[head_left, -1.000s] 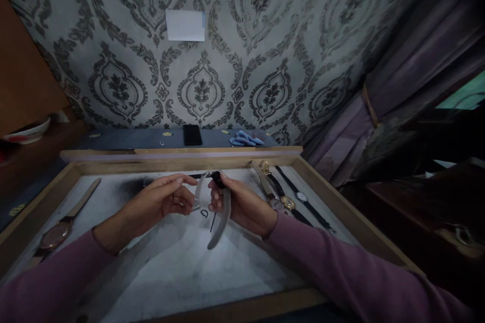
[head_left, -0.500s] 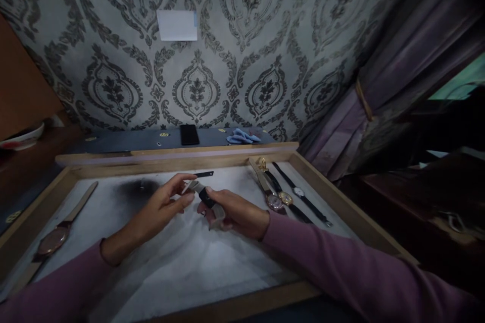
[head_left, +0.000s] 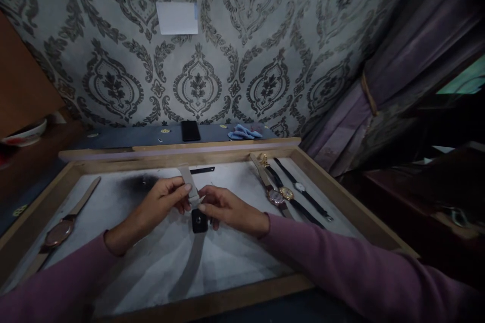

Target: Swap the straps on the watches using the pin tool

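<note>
Between both hands is a watch (head_left: 199, 221) with a black rectangular case and a pale grey strap. My left hand (head_left: 161, 202) pinches the upper part of the strap, which sticks up past the fingers. My right hand (head_left: 227, 207) grips the strap where it meets the case, thumb on the near side. The lower strap hangs down over the white tray lining. Just beyond the hands lies a black strap piece (head_left: 202, 170). To the left rests a large watch (head_left: 59, 232) with a brown case and beige strap.
Several watches lie on the right of the wooden-framed tray (head_left: 215, 154), including a gold-cased watch (head_left: 287, 193) and a thin black-strapped watch (head_left: 300, 186). Behind the frame are a black phone (head_left: 190, 131) and a blue cloth (head_left: 244, 132). A curtain (head_left: 341, 126) hangs at the right.
The watch has been turned so its strap hangs straight down and its case faces me. My left hand has taken hold of the upper strap, and my right hand has shifted its grip.
</note>
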Available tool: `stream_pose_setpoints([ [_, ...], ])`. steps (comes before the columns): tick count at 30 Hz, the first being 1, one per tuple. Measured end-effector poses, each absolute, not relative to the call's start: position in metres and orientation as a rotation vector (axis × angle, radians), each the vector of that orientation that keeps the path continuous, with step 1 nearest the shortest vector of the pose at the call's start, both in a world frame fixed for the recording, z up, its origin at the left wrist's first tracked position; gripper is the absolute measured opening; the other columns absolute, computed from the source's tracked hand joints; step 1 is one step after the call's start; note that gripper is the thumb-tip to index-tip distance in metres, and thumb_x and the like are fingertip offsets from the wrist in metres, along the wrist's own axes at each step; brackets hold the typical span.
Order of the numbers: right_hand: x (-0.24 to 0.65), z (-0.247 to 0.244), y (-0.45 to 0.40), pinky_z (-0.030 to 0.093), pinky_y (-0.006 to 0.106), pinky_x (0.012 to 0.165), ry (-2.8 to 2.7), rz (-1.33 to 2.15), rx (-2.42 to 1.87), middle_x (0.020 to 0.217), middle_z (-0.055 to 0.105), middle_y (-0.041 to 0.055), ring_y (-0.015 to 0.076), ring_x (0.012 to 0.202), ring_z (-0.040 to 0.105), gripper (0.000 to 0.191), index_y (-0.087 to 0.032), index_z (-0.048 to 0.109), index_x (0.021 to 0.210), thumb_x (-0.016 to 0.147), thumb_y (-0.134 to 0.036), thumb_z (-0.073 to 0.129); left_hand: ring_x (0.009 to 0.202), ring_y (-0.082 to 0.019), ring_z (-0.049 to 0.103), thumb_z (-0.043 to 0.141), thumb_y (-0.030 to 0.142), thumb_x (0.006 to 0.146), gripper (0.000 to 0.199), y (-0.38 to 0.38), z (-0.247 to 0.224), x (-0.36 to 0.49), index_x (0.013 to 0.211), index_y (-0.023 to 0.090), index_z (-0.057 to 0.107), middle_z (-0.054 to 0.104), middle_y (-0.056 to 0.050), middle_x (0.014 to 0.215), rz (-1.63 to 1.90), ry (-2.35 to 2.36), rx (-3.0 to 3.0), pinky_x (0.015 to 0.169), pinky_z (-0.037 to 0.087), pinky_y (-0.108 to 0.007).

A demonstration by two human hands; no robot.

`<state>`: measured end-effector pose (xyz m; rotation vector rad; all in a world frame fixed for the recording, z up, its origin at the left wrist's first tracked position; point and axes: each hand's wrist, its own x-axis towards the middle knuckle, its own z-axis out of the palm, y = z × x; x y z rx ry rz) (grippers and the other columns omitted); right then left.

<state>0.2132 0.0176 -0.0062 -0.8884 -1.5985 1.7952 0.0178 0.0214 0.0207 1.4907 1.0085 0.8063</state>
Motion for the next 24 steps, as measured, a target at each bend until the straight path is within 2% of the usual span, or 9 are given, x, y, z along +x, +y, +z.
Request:
stream_pose_setpoints([
  [7,0.211,-0.005,0.014,0.043,0.016,0.045,-1.639,1.770,-0.894,0.066,0.059,-0.0045,0.0089,0.059,0.058,0.034,-0.019,0.047,0.081,0.074,-0.039,0.073,0.050,-0.011,0.055,0.068,0.048,0.076,0.035,0.020,0.016,0.022,0.067,0.016,0.056,0.059,0.002,0.054,0.734,0.969,1.507,0.052,0.046,-0.022],
  [12,0.211,-0.004,0.014,0.041,0.017,0.046,-1.684,1.731,-0.972,0.067,0.062,-0.0014,0.0093,0.058,0.060,0.037,-0.016,0.053,0.081,0.074,-0.048,0.070,0.051,-0.011,0.056,0.068,0.045,0.076,0.032,0.017,0.010,0.025,0.070,0.016,0.057,0.058,0.003,0.056,0.710,0.958,1.487,0.050,0.046,-0.022],
  [16,0.212,-0.008,0.017,0.041,0.017,0.046,-1.664,1.723,-0.996,0.063,0.063,-0.0010,0.0086,0.053,0.059,0.034,-0.015,0.056,0.077,0.077,-0.047,0.068,0.056,-0.013,0.060,0.069,0.041,0.076,0.028,0.021,0.006,0.022,0.081,0.016,0.057,0.060,0.002,0.061,0.728,0.943,1.462,0.055,0.048,-0.024],
  [18,0.212,-0.012,0.020,0.040,0.017,0.044,-1.617,1.741,-0.997,0.062,0.064,-0.0008,0.0087,0.052,0.060,0.031,-0.015,0.058,0.079,0.077,-0.044,0.068,0.058,-0.013,0.059,0.068,0.040,0.076,0.028,0.023,0.009,0.020,0.085,0.016,0.058,0.061,0.001,0.065,0.738,0.937,1.463,0.053,0.046,-0.023],
  [21,0.212,-0.014,0.024,0.039,0.016,0.041,-1.506,1.781,-1.019,0.060,0.066,0.0002,0.0101,0.051,0.063,0.026,-0.014,0.059,0.081,0.080,-0.039,0.067,0.058,-0.012,0.056,0.067,0.042,0.078,0.028,0.022,0.018,0.018,0.085,0.016,0.061,0.060,0.000,0.070,0.716,0.959,1.471,0.045,0.035,-0.019],
  [24,0.213,-0.013,0.026,0.040,0.016,0.040,-1.390,1.816,-1.060,0.060,0.068,0.0017,0.0109,0.050,0.065,0.020,-0.014,0.057,0.081,0.084,-0.032,0.064,0.059,-0.011,0.054,0.061,0.048,0.085,0.033,0.020,0.025,0.016,0.084,0.015,0.064,0.061,-0.002,0.069,0.680,0.956,1.441,0.045,0.032,-0.018],
])
